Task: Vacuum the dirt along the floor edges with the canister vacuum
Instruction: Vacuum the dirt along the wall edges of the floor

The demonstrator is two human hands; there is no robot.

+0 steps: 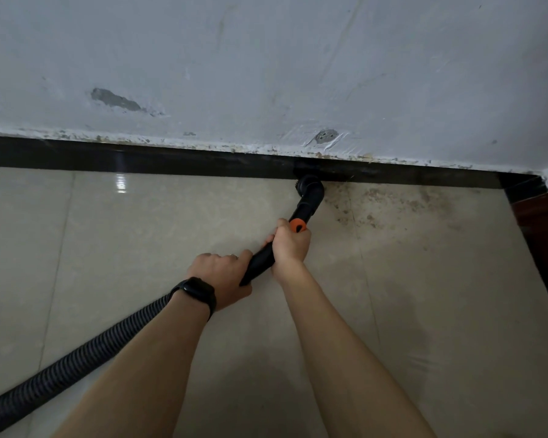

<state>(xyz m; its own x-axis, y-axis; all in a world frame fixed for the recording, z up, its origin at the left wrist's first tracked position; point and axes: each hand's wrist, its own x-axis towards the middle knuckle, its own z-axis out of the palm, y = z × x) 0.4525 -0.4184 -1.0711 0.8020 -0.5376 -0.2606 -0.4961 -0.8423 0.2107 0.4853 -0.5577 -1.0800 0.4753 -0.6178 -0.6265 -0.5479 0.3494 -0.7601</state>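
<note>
Person's R hand [290,245] is wrapped tight round the black wand [260,259], just behind its orange collar [298,225]. L hand [222,276], w/ a black wristband [196,294], is curled round the wand's rear end, where the ribbed hose [76,361] joins. The two-hand hold prob. splits the work: front hand steers & presses, rear hand takes the hose drag. Nozzle [309,184] sits ahead of the R hand, tip butted against the dark skirting [171,159] at floor level, i.e. right on the edge. Dirt [393,200] lies beyond & right of the R hand, so that stretch looks undone. Canister not in view; hose runs back past the L forearm.
</note>
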